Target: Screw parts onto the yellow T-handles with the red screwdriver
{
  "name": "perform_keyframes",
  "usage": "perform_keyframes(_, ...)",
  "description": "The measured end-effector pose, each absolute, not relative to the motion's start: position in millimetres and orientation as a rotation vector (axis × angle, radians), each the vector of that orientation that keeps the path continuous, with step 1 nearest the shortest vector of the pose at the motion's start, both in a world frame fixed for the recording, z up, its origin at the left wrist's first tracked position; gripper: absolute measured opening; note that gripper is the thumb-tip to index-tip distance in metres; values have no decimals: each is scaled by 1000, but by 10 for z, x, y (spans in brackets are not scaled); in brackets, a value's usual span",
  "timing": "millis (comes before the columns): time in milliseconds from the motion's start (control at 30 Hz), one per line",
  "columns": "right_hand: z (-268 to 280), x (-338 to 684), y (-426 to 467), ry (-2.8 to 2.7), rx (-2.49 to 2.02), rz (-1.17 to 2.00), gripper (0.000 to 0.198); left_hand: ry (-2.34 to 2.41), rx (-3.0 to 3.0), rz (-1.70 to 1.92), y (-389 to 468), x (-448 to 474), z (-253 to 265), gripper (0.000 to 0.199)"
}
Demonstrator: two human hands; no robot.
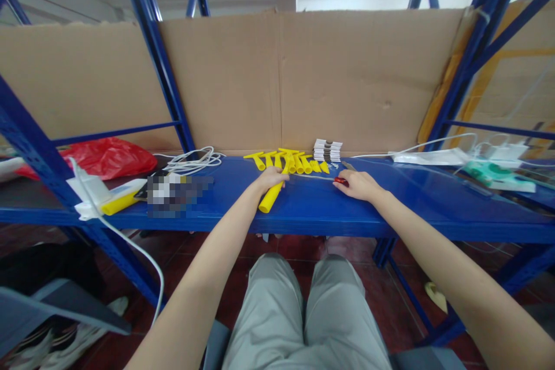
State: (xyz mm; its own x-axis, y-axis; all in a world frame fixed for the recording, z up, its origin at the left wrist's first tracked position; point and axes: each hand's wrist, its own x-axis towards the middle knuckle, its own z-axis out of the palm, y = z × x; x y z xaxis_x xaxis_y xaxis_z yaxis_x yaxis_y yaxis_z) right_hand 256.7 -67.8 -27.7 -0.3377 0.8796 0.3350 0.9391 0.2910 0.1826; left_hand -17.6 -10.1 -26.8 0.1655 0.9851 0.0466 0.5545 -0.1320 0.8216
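Note:
My left hand (272,178) is closed around a yellow T-shaped tool (272,197), whose thick round handle points toward me over the table's front part. In my right hand (358,184) is the red handle of a screwdriver (340,181). Its long thin shaft reaches left toward the yellow tool; whether the tip touches it I cannot tell. Just behind my left hand, several more yellow T-shaped tools (260,163) lie in a row. Small yellow pointed pieces (324,167) lie at the row's right end, in front of a stack of white packs (328,150).
Both hands are over a blue metal table (243,185), with a cardboard panel (347,81) upright behind it. To the left are a red plastic bag (108,157), a coiled white cable (197,160) and a pixelated patch. On the right lie a green-and-white box (498,176) and cables.

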Motion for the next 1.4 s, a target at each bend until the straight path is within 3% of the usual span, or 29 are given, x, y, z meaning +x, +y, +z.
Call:
perform_keyframes(333,-281,2593,-654,-2354,-1758,-562,21,1461,1812,819,-53,-204,-312,6)
perform_keyframes(567,-275,2571,-691,-2330,-1712,-517,31,1474,1740,851,-106,-185,-280,2)
perform_keyframes(800,-297,2566,-644,-2380,-1659,-533,30,1479,1711,869,-171,-172,-244,13)
perform_keyframes(1167,-269,2538,-689,-2377,-1757,-619,22,1456,1716,883,-145,-171,-265,13)
perform_keyframes(1400,-265,2531,-717,-2356,-1744,-572,33,1484,1675,897,-189,-148,-234,13)
